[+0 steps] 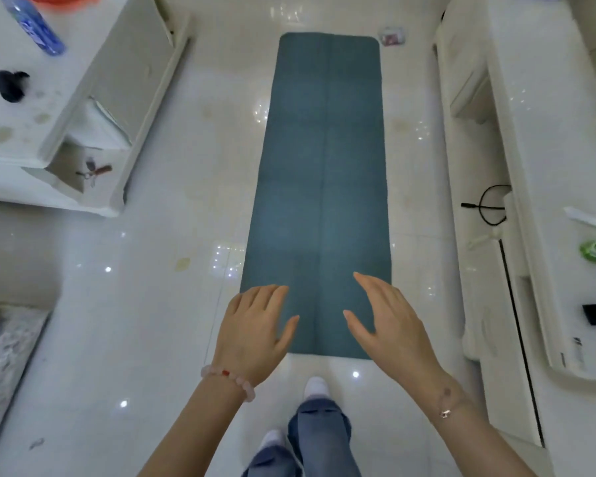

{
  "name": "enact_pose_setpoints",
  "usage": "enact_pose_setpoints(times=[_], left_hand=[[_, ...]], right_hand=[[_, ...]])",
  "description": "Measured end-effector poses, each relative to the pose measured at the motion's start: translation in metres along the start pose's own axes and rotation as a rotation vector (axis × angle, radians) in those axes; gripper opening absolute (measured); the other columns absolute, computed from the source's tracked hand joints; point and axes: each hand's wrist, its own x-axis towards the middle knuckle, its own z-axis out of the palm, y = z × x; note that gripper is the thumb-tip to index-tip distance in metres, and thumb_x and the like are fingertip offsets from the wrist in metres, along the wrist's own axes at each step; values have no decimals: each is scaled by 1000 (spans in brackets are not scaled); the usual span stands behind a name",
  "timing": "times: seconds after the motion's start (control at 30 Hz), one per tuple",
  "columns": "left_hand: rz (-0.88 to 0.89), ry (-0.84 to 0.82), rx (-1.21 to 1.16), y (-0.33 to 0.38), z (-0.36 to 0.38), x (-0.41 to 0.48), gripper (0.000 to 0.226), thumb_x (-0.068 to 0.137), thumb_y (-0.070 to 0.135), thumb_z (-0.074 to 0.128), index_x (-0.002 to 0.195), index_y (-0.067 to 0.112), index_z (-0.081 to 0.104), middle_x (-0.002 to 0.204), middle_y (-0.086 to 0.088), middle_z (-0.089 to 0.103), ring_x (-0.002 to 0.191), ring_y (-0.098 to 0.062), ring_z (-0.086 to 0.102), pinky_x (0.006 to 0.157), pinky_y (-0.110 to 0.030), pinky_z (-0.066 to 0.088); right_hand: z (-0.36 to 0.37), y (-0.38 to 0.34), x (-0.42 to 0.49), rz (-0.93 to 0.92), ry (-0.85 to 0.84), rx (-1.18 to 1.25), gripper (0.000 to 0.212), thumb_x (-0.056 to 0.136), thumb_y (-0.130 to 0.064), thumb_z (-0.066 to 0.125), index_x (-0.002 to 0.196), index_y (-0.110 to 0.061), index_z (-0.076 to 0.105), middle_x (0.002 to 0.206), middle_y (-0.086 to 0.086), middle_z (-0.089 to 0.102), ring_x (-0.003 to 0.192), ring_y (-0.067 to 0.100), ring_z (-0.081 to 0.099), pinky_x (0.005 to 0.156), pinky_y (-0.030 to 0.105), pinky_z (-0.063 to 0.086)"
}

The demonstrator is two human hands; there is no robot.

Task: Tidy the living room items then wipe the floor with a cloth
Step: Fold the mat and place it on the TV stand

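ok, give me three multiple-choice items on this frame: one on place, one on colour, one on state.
1. Where is the mat?
A on a sofa
B flat on the floor
C propped against a wall

2. What colour is the bottle on the table?
A blue
B red
C yellow

3. The left hand and right hand are:
A both gripping the mat
B one holding a cloth
C both open, holding nothing

Key:
1 B, it lies unrolled on the tiles.
2 A, its body is blue.
3 C, the fingers are straight and nothing is held.

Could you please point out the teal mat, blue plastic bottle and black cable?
teal mat (320,166): head view, flat middle.
blue plastic bottle (36,26): head view, labelled body.
black cable (472,205): head view, straight end.
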Motion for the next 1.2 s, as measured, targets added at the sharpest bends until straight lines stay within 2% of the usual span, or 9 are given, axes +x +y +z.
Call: enact_pose_setpoints(times=[0.27, 0.43, 0.6, 0.7, 0.9, 1.0, 1.07, 1.13, 1.2], left_hand=[[-29, -97, -11, -77, 231, 13, 47, 85, 42, 39, 110, 12, 64, 104, -2, 68, 92, -23, 66, 80, -38, 52], [-20, -133, 13, -128, 370, 13, 47, 84, 43, 38, 111, 14, 63, 104, -1, 68, 92, -22, 66, 81, -37, 52], [-24, -147, 43, -175, 476, 16, 48, 84, 42, 37, 111, 13, 63, 104, -2, 68, 93, -24, 65, 81, -39, 51], [-41, -144, 60, -197, 519, 14, 49, 84, 43, 36, 110, 12, 64, 104, -2, 68, 93, -25, 65, 81, -40, 51], [-119, -110, 74, -236, 565, 7, 51, 81, 45, 38, 111, 13, 63, 110, -3, 66, 100, -27, 63, 84, -42, 50], [-270, -112, 52, -265, 578, -2, 51, 78, 43, 56, 118, 10, 59, 124, -12, 58, 115, -36, 54, 89, -48, 47], [-415, -112, -3, -281, 580, -9, 62, 76, 35, 71, 128, 9, 52, 138, -17, 46, 129, -39, 40, 99, -50, 38], [-545, -138, -76, -294, 579, -16, 71, 79, 35, 69, 139, 10, 39, 149, -16, 30, 137, -35, 26, 108, -44, 28], [-643, -136, -153, -302, 577, -21, 76, 82, 37, 66, 144, 12, 29, 152, -12, 23, 139, -30, 22, 110, -39, 25]], right_hand=[[211, 116, 46, 58, -8, -55, 55, 80, -36, 54, 128, -8, 52, 123, 9, 60, 112, 28, 57, 93, 36, 45], [352, 181, 61, 66, -98, -96, 59, 82, -39, 50, 131, -8, 49, 129, 10, 57, 118, 28, 53, 99, 38, 41], [449, 231, 76, 18, -140, -151, 63, 84, -46, 38, 134, -8, 45, 132, 7, 53, 122, 25, 49, 103, 37, 40], [487, 251, 81, -13, -150, -188, 65, 82, -48, 34, 133, -9, 45, 131, 7, 54, 120, 24, 51, 101, 36, 41], [526, 263, 89, -70, -157, -243, 63, 80, -46, 39, 129, -8, 50, 125, 7, 58, 114, 24, 57, 97, 36, 44], [534, 260, 93, -86, -157, -236, 61, 80, -44, 48, 130, -8, 50, 126, 8, 58, 114, 25, 56, 98, 37, 43], [537, 255, 94, -91, -158, -221, 61, 79, -41, 53, 130, -8, 50, 126, 8, 58, 115, 26, 56, 97, 38, 43], [540, 249, 96, -103, -156, -218, 61, 78, -40, 54, 129, -7, 50, 126, 7, 58, 113, 26, 57, 97, 37, 43], [541, 243, 98, -117, -153, -206, 60, 80, -38, 58, 131, -7, 49, 127, 8, 58, 115, 26, 56, 98, 36, 42]])
